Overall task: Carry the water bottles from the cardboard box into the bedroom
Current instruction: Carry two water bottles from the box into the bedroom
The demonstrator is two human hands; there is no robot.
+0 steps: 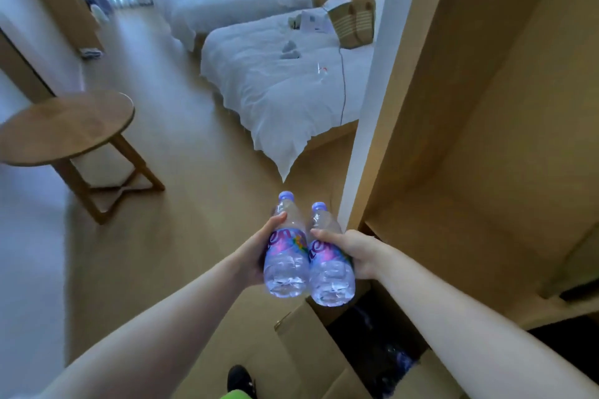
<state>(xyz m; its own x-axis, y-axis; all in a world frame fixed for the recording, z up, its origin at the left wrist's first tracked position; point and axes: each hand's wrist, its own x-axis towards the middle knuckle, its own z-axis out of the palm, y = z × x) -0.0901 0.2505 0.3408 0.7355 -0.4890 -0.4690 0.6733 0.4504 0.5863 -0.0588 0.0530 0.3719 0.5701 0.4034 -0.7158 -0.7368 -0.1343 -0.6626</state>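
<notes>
Two clear water bottles with pale purple caps and pink-purple labels are held side by side in front of me, caps pointing away. My left hand (259, 244) grips the left bottle (287, 256) from its left side. My right hand (351, 251) grips the right bottle (330, 269) from its right side. Below them, at the bottom right, the cardboard box (308, 343) stands open on the floor, and more bottles show dimly in its dark inside. The bedroom opens ahead.
A round wooden table (68, 129) stands at the left. Two beds with white bedding lie ahead, the near bed (278, 84) carrying a striped bag (355, 23). A wooden wall panel (486, 107) rises on the right. Wood floor (188, 155) runs between table and beds.
</notes>
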